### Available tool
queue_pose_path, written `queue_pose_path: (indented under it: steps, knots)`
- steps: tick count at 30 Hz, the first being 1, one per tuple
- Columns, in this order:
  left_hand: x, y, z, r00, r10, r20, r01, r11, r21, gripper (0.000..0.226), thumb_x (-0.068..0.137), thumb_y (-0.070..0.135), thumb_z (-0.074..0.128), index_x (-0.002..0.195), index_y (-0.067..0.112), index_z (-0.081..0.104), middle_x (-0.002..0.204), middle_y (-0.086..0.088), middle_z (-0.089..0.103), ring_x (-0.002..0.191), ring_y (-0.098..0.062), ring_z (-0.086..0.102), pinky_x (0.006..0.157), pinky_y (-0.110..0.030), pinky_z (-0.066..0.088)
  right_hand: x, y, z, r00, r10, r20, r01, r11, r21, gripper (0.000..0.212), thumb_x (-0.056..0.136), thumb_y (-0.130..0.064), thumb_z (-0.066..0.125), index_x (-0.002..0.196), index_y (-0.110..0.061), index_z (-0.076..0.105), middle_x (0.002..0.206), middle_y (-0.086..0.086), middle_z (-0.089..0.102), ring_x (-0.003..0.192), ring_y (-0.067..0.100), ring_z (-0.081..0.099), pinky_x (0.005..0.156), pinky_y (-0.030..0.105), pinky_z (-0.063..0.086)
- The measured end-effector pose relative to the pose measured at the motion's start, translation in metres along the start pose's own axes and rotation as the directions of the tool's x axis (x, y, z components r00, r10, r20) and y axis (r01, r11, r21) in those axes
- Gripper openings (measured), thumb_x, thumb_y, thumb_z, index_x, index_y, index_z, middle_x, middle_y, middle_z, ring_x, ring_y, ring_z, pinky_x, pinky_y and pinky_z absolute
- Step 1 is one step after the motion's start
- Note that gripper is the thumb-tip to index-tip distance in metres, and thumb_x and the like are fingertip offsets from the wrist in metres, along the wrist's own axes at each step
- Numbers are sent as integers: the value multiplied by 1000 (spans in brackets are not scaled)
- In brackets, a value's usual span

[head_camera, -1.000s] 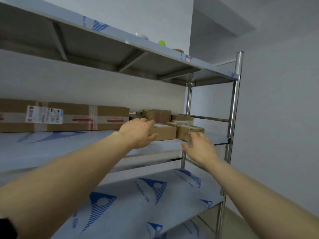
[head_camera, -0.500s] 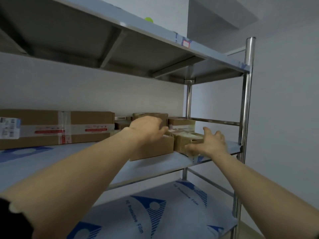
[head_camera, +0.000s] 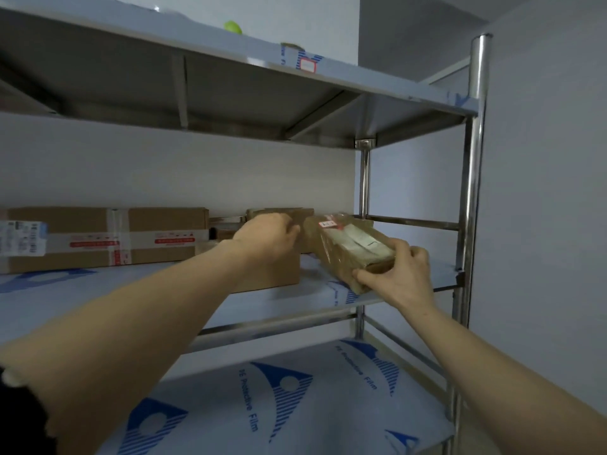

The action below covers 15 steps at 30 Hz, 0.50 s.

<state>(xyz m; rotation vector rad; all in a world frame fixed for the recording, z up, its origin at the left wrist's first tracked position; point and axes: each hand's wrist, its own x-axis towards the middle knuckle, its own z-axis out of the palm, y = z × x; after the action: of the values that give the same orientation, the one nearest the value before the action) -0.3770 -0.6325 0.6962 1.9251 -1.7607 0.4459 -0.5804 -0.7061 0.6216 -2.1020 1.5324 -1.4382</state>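
Fingers [head_camera: 403,251] and thumb of the right hand [head_camera: 399,277], right of centre, are curled round the near end of the film-wrapped parcel [head_camera: 341,249]. Half a second ago that hand was spread open and the parcel lay flat. Now the parcel tilts over the front edge of the shelf [head_camera: 262,307]. Further in, the left hand [head_camera: 267,236] rests on the small cardboard box [head_camera: 279,274], fingers curled over its top. The long carton [head_camera: 98,238] lies at far left.

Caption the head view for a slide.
Right hand grips a tilted plastic-wrapped parcel at the steel shelf; left hand reaches over a cardboard box.
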Motion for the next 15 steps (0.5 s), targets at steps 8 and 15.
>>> queue_pose_path:
  steps: [8,15]
  knots:
    - [-17,43,-16,932,-334,-143,256,883,-393,65,99,41,44,149,6,23,149,-15,37,135,-31,38,106,-37,33,-34,24,-31,935,-352,-39,351,904,243,91,59,-39,86,136,-22,39,132,-2,31,121,11,40,97,21,39]
    - [-84,-4,-43,815,-556,-164,435,772,-463,31,96,30,54,110,5,66,108,-15,66,98,-27,61,81,-34,47,-75,-10,-2,832,-552,49,467,746,475,86,60,-30,88,134,-19,43,139,-5,32,119,-5,31,93,-1,31]
